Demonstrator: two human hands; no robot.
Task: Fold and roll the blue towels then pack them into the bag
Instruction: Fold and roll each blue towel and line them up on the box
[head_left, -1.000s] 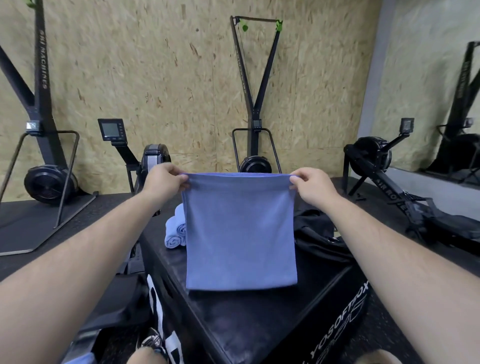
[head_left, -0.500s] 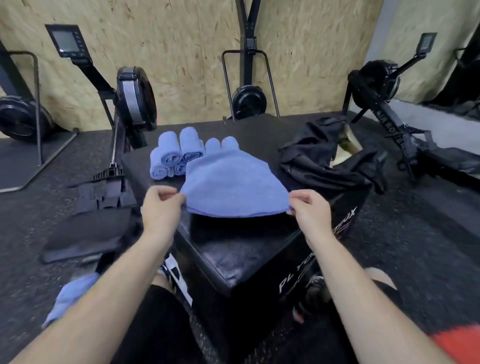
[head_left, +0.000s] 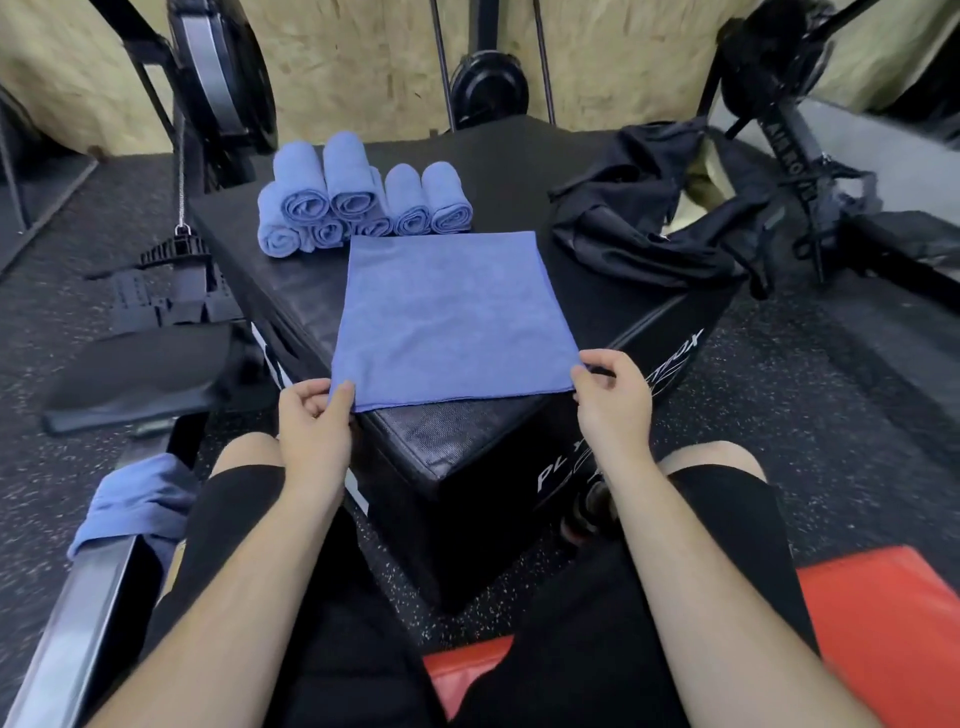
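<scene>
Your flat blue towel lies spread on top of the black box in the centre of the frame, smooth and roughly square, with its near edge just short of the box's near edge. Your left hand pinches the towel's near left corner, with the thumb lying on top of the cloth and the fingers curled beneath. Your right hand holds the near right corner between curled fingers and thumb, and both forearms reach up from the bottom of the frame.

Just beyond the towel's far edge, up and left of centre, sit the rolled towels, packed side by side with their spiral ends facing you. Two of them are stacked on the others at the left. The nearest rolls almost touch the flat towel's far left corner.

The bag sits crumpled at the upper right on the far right part of the box. It is black, its mouth gapes open onto a pale inside, and it lies apart from the flat towel.

At the lower left a loose blue cloth hangs over a grey rail beside your left thigh. A red mat shows at the lower right.
</scene>
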